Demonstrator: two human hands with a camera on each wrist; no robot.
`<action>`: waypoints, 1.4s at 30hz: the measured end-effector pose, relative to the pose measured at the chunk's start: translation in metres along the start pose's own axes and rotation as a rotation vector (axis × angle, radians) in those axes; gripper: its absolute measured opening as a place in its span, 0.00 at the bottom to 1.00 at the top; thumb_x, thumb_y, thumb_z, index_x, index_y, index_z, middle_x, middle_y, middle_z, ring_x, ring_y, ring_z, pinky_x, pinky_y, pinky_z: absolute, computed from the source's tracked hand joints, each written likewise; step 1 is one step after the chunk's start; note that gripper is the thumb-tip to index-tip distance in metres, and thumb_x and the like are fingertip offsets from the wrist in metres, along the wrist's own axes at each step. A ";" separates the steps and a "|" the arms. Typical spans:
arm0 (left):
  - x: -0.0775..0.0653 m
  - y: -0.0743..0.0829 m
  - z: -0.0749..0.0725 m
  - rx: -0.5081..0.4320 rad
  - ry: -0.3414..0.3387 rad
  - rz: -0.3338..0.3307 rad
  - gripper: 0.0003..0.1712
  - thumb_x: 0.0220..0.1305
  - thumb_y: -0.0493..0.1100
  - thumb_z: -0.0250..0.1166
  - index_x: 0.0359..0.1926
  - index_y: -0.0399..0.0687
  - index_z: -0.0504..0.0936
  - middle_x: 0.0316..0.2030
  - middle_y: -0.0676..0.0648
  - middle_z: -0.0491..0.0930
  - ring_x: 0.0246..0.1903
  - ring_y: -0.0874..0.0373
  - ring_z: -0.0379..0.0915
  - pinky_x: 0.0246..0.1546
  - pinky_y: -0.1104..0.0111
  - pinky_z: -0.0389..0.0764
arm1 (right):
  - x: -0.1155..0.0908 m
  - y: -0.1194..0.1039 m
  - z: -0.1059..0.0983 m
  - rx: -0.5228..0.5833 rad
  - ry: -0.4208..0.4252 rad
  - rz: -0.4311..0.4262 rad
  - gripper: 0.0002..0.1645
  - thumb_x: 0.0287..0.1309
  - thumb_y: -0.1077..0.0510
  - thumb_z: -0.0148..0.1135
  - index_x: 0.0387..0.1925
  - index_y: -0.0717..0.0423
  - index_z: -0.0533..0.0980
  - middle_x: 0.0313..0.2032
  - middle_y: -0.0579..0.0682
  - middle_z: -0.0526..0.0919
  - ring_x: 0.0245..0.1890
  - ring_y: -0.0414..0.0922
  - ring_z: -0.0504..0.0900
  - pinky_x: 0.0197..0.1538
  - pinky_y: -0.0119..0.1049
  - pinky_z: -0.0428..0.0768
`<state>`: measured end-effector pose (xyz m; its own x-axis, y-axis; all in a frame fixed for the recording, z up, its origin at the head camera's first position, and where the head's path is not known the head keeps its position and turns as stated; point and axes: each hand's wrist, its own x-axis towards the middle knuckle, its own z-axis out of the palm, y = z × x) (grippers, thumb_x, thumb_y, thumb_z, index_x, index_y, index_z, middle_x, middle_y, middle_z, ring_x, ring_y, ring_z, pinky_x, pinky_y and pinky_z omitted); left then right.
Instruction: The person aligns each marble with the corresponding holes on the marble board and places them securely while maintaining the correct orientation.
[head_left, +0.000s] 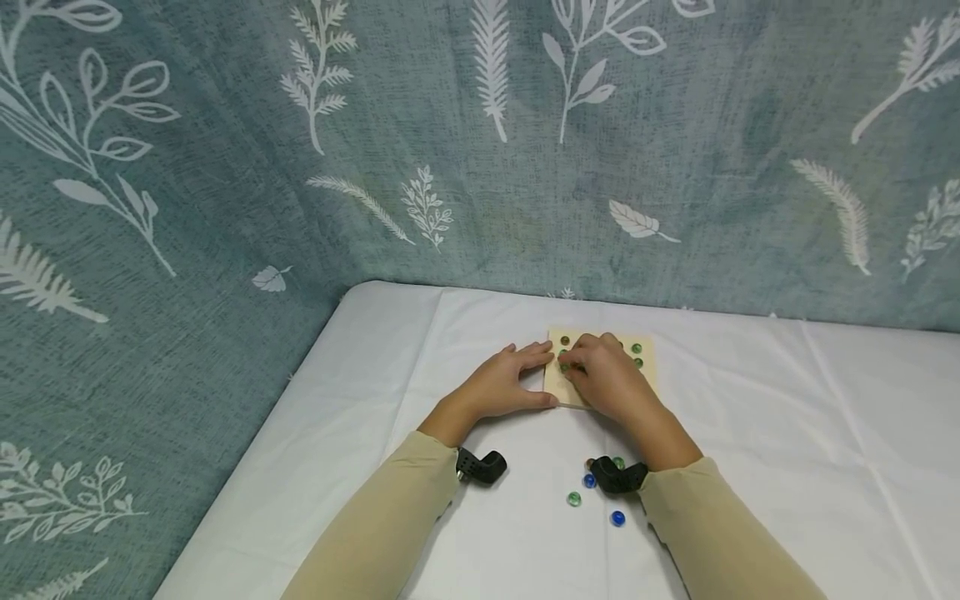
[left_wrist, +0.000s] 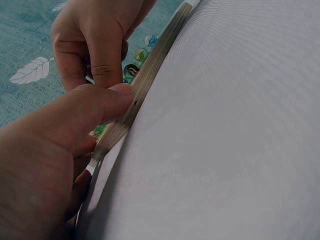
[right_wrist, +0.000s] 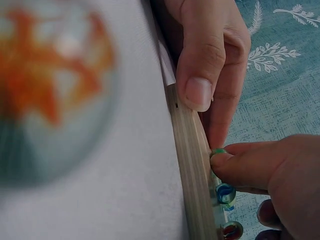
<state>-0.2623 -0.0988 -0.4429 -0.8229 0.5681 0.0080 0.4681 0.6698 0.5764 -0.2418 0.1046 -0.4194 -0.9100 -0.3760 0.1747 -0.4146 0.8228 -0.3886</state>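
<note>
Board [head_left: 553,383]: centre-right of the head view, marbles standing on it in rows. Left hand [head_left: 510,383]: fingers straight, thumb spread apart from them; fingertips touch the left edge, thumb the near edge. Right hand [head_left: 611,379]: thumb and finger pinch a green marble [right_wrist: 218,151] at the board's left side; whether it is seated cannot be told.

Step in hand (judged): placing that marble while the left hand steadies the board. Next move probably calls for a straight release, no sideways brush against the neighbouring marbles.

Edges: the table's [head_left: 750,417] far edge runs behind the board, patterned curtain [head_left: 480,208] close beyond; little room that way. Loose marbles [head_left: 573,499] lie lower centre-right, some near the right forearm; widest run of white cloth is at frame right.
</note>
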 end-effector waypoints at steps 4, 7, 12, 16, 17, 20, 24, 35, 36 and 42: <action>0.002 0.002 0.002 0.002 -0.001 0.006 0.45 0.58 0.63 0.69 0.72 0.55 0.67 0.74 0.60 0.58 0.74 0.64 0.50 0.78 0.63 0.46 | -0.002 0.000 -0.002 -0.008 0.015 -0.012 0.14 0.60 0.62 0.66 0.48 0.57 0.85 0.44 0.53 0.82 0.39 0.49 0.72 0.39 0.43 0.76; 0.004 0.002 0.003 0.006 0.000 0.008 0.45 0.58 0.64 0.69 0.72 0.55 0.66 0.74 0.60 0.58 0.74 0.64 0.50 0.78 0.62 0.46 | -0.002 0.001 -0.005 -0.008 0.015 -0.012 0.15 0.60 0.62 0.67 0.49 0.58 0.84 0.44 0.53 0.82 0.39 0.49 0.72 0.40 0.43 0.76; 0.006 0.003 0.004 0.011 0.003 0.010 0.46 0.58 0.64 0.68 0.73 0.56 0.65 0.74 0.61 0.57 0.74 0.63 0.50 0.78 0.61 0.47 | -0.003 0.001 -0.012 -0.005 0.005 -0.013 0.16 0.61 0.61 0.66 0.51 0.58 0.83 0.46 0.55 0.81 0.42 0.51 0.73 0.43 0.46 0.77; 0.007 0.004 0.004 0.009 0.006 0.008 0.46 0.57 0.64 0.69 0.73 0.57 0.65 0.74 0.61 0.57 0.74 0.62 0.50 0.77 0.61 0.47 | -0.003 0.001 -0.020 0.013 -0.003 -0.004 0.16 0.62 0.60 0.65 0.51 0.58 0.83 0.47 0.55 0.81 0.45 0.53 0.74 0.46 0.49 0.77; 0.008 0.005 0.004 0.010 0.007 0.008 0.46 0.58 0.64 0.68 0.73 0.57 0.65 0.74 0.60 0.57 0.74 0.62 0.50 0.77 0.62 0.47 | -0.004 0.001 -0.022 0.024 -0.004 0.002 0.16 0.62 0.60 0.65 0.51 0.58 0.83 0.48 0.55 0.81 0.46 0.54 0.74 0.47 0.50 0.78; 0.009 0.006 0.004 0.005 0.009 0.004 0.46 0.57 0.64 0.69 0.73 0.57 0.65 0.74 0.61 0.57 0.75 0.62 0.50 0.78 0.61 0.47 | -0.005 0.000 -0.028 0.048 -0.003 0.030 0.16 0.63 0.59 0.64 0.52 0.57 0.83 0.48 0.54 0.81 0.49 0.55 0.75 0.49 0.52 0.77; 0.011 0.007 0.005 0.004 0.016 0.005 0.45 0.57 0.64 0.69 0.73 0.57 0.66 0.74 0.60 0.58 0.75 0.60 0.50 0.77 0.60 0.47 | -0.008 -0.002 -0.038 0.074 0.015 0.053 0.16 0.65 0.58 0.63 0.53 0.57 0.82 0.47 0.53 0.81 0.50 0.55 0.77 0.50 0.52 0.77; 0.002 0.002 0.003 -0.001 0.016 -0.028 0.45 0.56 0.63 0.70 0.72 0.56 0.67 0.73 0.60 0.58 0.75 0.55 0.49 0.77 0.58 0.48 | -0.024 -0.003 -0.055 0.256 0.084 0.093 0.16 0.66 0.52 0.62 0.51 0.52 0.83 0.42 0.47 0.83 0.34 0.45 0.72 0.33 0.37 0.72; 0.000 0.001 0.003 0.001 0.018 -0.039 0.45 0.56 0.62 0.71 0.72 0.56 0.67 0.73 0.60 0.59 0.75 0.55 0.49 0.77 0.58 0.48 | -0.025 -0.002 -0.055 0.283 0.079 0.104 0.16 0.66 0.50 0.62 0.51 0.51 0.84 0.42 0.46 0.84 0.34 0.45 0.73 0.33 0.37 0.72; 0.001 -0.001 0.003 0.002 0.022 -0.006 0.45 0.56 0.63 0.70 0.72 0.54 0.68 0.73 0.59 0.59 0.75 0.61 0.50 0.78 0.61 0.46 | -0.046 0.012 -0.058 0.363 0.052 0.214 0.19 0.65 0.46 0.62 0.51 0.49 0.84 0.45 0.46 0.85 0.39 0.45 0.75 0.35 0.35 0.74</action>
<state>-0.2627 -0.0975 -0.4456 -0.8324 0.5538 0.0223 0.4638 0.6739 0.5751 -0.2051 0.1566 -0.3792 -0.9781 -0.1836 0.0977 -0.1975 0.6728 -0.7129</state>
